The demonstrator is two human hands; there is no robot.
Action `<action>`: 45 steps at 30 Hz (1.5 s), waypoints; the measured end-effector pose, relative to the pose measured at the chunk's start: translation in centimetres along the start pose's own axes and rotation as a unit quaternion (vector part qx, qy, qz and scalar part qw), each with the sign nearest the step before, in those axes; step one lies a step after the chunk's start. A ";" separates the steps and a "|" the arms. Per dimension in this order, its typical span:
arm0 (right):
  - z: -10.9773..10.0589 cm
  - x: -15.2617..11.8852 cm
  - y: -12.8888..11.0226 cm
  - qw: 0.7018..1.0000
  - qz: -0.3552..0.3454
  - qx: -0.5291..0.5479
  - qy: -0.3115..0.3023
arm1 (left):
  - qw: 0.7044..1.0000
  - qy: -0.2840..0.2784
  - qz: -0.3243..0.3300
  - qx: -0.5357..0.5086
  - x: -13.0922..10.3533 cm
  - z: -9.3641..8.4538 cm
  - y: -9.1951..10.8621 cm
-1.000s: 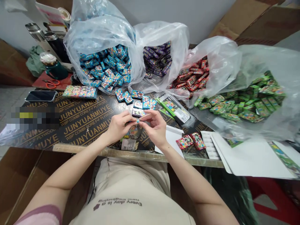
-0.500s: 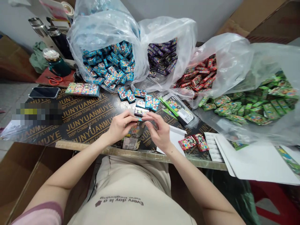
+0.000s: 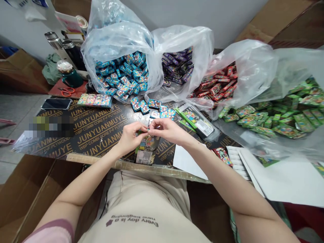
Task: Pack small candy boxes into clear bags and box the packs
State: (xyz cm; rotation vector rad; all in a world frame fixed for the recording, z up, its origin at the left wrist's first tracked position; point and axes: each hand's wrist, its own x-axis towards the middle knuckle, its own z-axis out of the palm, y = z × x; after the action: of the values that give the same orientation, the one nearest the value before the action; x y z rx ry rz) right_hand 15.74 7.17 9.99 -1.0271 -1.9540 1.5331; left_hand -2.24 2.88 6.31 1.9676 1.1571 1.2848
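Note:
My left hand pinches the top of a dark printed plastic pouch, thumb against forefinger. Beside it, my right hand is closed in a pinch at the same top edge, the fingertips of both hands nearly touching. A pale label shows on the lower part of the pouch, near the table's front edge. Just beyond my fingers are small blue printed boxes, partly hidden by my right hand. More blue boxes lie farther back. To the right rests a stack of flat printed pouches.
Clear plastic bags hold blue boxes, purple boxes, red boxes and green boxes. A phone, a row of boxes and scissors lie left. White sheets and red boxes lie right.
My right hand has moved in to the left and now pinches the pouch's top beside my left hand; its fingers were looser before. The whole view has shifted slightly.

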 end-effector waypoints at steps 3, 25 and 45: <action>-0.2 0.3 0.3 1.000 0.002 -0.022 -0.002 | 1.000 -0.004 0.004 0.011 0.0 -0.1 0.0; 0.6 -0.6 4.2 0.903 0.161 0.362 0.168 | 0.962 -0.027 -0.188 -0.198 -3.0 1.2 -1.0; -4.8 -9.8 11.9 0.926 0.115 -0.008 0.360 | 0.909 -0.046 -0.050 0.412 1.1 -15.5 -19.6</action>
State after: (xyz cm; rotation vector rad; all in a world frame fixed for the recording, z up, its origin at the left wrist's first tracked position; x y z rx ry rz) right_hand 28.67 3.79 0.91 -1.5921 -1.3579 1.0157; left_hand -23.43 13.23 -1.93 2.4400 1.9344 0.6655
